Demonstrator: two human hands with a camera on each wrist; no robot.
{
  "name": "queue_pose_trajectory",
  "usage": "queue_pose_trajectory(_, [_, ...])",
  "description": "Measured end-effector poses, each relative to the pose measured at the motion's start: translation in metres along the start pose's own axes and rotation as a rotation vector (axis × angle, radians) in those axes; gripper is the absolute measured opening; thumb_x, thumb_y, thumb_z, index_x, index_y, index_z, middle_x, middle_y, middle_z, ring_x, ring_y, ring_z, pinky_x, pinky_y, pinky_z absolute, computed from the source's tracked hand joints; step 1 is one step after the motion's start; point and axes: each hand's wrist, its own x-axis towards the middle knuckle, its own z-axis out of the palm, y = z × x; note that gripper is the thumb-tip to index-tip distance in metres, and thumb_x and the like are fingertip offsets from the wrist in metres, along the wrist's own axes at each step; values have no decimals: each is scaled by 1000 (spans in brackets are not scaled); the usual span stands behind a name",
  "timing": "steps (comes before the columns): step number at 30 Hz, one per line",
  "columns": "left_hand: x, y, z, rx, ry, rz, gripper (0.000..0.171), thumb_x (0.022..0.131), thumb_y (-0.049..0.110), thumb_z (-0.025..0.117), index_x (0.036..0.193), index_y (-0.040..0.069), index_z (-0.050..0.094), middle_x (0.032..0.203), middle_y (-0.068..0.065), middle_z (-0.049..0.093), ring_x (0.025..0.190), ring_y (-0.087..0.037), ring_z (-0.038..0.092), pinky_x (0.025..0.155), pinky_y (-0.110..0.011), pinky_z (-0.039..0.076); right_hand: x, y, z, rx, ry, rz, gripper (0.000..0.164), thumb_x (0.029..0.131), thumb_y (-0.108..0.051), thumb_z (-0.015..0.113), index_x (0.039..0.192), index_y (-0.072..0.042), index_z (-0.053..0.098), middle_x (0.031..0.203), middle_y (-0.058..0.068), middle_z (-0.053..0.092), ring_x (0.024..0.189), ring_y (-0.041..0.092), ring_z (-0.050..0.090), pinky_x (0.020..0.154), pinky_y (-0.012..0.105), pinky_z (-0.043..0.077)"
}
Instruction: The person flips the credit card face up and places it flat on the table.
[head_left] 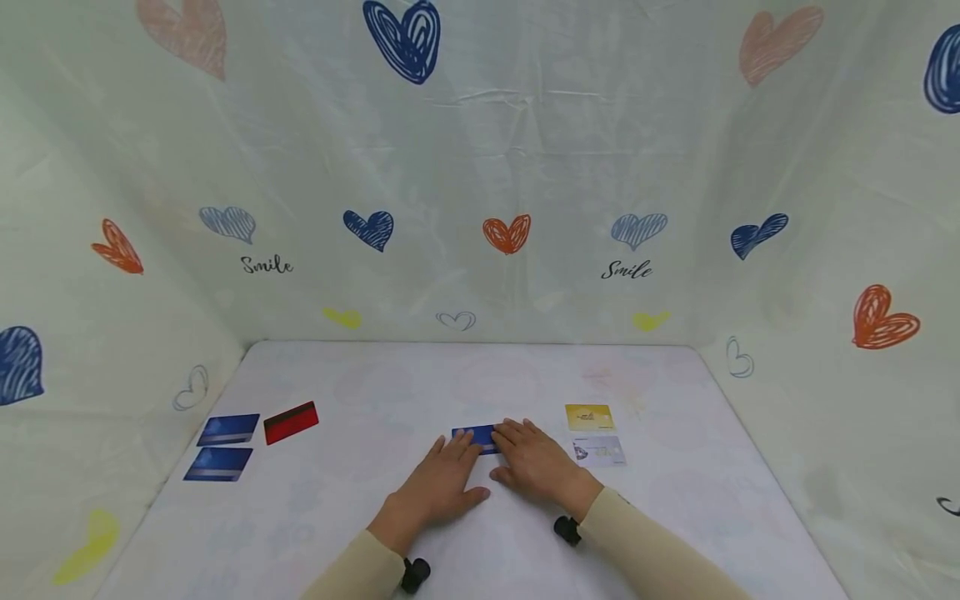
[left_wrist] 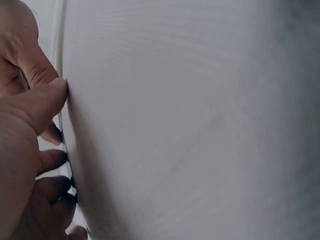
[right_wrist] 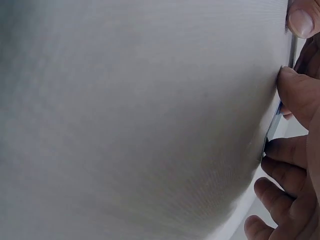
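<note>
A blue card (head_left: 486, 437) lies flat on the white table, near its middle. My left hand (head_left: 438, 483) rests its fairly straight fingertips on the card's left part, with the thumb held out to the side. From the right, my right hand (head_left: 542, 467) lays its fingers over the card's right end, hiding that corner. In the left wrist view the left thumb (left_wrist: 47, 100) and fingertips touch down at the table surface. The right wrist view has the right hand's fingers (right_wrist: 287, 152) at the surface, beside a thin dark card edge.
Two blue cards (head_left: 228, 429) (head_left: 218, 464) and a red card with a black stripe (head_left: 291, 422) lie at the left. At the right, a yellow card (head_left: 589, 417) sits just behind a white card (head_left: 598, 451). A heart-patterned curtain (head_left: 555, 183) stands behind the table.
</note>
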Motion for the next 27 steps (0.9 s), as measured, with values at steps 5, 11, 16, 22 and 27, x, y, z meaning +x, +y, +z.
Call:
queue_pose_trajectory(5, [-6, -6, -1, 35, 74, -35, 77, 101, 53, 65, 155, 1, 48, 166, -23, 39, 158, -39, 33, 127, -58, 28, -1, 1, 1, -1, 2, 11, 66, 104, -50, 62, 152, -5, 55, 158, 10, 54, 151, 29, 46, 126, 48, 34])
queue_pose_trajectory(11, [-5, -13, -8, 37, 109, -60, 77, 99, 52, 70, 152, -1, 52, 163, -24, 43, 156, -40, 36, 126, -59, 29, 4, 4, -2, 21, 38, 21, 68, 102, -50, 66, 151, -4, 55, 156, 11, 55, 148, 29, 49, 125, 47, 35])
queue_pose_trajectory(16, [3, -24, -15, 44, 163, -93, 77, 93, 49, 79, 149, 1, 56, 160, -22, 48, 153, -40, 40, 125, -61, 30, 14, 8, -6, 53, 79, 52, 70, 99, -50, 72, 150, -5, 55, 149, 10, 58, 139, 29, 54, 119, 46, 44])
queue_pose_trajectory(22, [11, -34, -16, 86, 183, -133, 76, 90, 54, 80, 147, 7, 60, 151, -18, 56, 142, -42, 47, 121, -61, 35, 25, 12, -3, 115, 80, 93, 68, 95, -50, 77, 146, -8, 60, 139, 9, 60, 125, 27, 56, 106, 48, 51])
queue_pose_trajectory(27, [14, -35, -16, 79, 180, -126, 76, 89, 58, 79, 144, 7, 62, 142, -16, 60, 135, -40, 49, 117, -60, 37, 25, 13, -2, 144, 64, 115, 64, 94, -49, 78, 144, -12, 63, 136, 7, 61, 120, 25, 55, 105, 48, 49])
